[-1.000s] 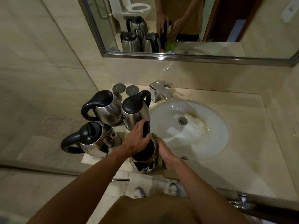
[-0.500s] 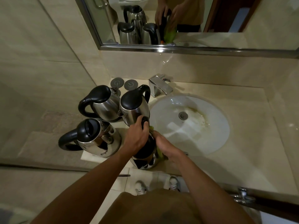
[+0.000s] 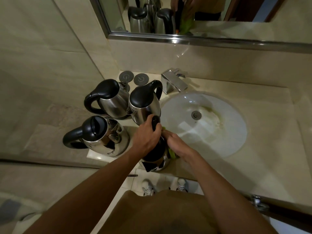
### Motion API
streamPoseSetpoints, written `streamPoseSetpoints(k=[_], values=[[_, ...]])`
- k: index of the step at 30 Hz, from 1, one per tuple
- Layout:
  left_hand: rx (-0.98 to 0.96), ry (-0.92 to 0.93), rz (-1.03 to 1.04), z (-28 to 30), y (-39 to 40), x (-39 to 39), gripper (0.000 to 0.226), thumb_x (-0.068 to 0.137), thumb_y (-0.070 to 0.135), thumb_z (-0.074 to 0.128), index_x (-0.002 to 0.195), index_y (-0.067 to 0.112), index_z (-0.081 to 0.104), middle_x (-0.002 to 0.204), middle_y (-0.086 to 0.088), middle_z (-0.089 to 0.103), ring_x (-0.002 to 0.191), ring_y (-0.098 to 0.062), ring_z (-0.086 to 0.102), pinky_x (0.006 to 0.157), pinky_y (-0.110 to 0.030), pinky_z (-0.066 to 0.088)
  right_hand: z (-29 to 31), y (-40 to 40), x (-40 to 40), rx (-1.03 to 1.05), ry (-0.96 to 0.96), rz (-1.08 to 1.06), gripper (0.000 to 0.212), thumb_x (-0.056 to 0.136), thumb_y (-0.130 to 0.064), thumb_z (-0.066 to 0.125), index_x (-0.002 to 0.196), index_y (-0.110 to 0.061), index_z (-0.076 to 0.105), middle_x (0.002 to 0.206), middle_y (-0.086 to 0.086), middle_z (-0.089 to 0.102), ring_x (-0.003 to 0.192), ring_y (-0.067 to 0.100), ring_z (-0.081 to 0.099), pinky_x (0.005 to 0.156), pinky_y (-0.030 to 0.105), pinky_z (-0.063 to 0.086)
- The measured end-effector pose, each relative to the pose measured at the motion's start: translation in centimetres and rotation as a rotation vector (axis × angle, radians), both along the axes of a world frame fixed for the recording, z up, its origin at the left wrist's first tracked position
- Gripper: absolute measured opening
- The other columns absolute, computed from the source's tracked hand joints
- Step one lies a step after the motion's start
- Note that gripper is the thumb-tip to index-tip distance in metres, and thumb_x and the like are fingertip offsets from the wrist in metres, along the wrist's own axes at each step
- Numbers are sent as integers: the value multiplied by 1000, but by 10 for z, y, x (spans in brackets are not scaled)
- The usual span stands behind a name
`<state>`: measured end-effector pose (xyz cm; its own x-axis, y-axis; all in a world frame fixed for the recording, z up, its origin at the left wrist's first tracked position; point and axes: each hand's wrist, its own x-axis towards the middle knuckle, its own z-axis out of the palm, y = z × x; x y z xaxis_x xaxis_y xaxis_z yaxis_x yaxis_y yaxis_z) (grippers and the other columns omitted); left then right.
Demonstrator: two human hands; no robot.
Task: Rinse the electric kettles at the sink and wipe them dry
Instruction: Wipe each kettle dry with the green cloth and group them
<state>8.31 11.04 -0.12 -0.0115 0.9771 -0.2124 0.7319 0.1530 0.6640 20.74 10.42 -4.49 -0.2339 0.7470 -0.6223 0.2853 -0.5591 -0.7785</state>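
Held kettle: body largely covered by left hand and right hand. Green cloth: only slivers visible under right hand. Mirror cut off by top edge; reflected kettles incomplete. Counter runs off right edge

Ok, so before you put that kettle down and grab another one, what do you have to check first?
1. Left hand grips the held kettle's handle: ok.
2. Right hand holds the green cloth against its side: ok.
3. Kettle wiped fully dry: cannot tell.
4. Tap not running into the sink: ok.
5. Three other kettles standing upright on the counter: ok.
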Motion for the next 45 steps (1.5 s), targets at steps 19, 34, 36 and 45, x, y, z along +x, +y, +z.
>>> streamPoseSetpoints(k=[19, 34, 36, 45], values=[[-26, -33, 22, 0, 0, -2, 49, 94, 42, 41, 140, 26, 35, 120, -9, 58, 94, -21, 57, 78, -36, 51, 1, 10, 7, -143, 120, 48, 42, 108, -41, 26, 117, -19, 61, 109, 2, 70, 101, 18, 65, 81, 25, 53], [22, -60, 22, 1, -1, -1, 43, 102, 31, 41, 144, 20, 38, 131, -12, 57, 98, -14, 48, 81, -30, 38, 8, -30, 3, -223, 243, -234, 45, 105, -54, 26, 116, -29, 63, 104, -5, 70, 91, 4, 64, 68, 17, 49], [34, -60, 24, 2, -1, 0, 43, 101, 31, 42, 143, 20, 39, 131, -12, 57, 98, -13, 47, 82, -30, 37, 1, -37, 3, -320, 241, -296, 58, 101, -62, 31, 115, -22, 70, 100, 3, 75, 95, 17, 68, 78, 29, 55], [66, -23, 29, 1, -1, 0, 37, 101, 30, 41, 135, 17, 45, 122, -13, 62, 92, -14, 50, 80, -31, 40, 28, -20, -11, 41, 191, -144, 42, 108, -44, 24, 138, -33, 51, 141, -4, 53, 127, 9, 50, 102, 25, 43]])
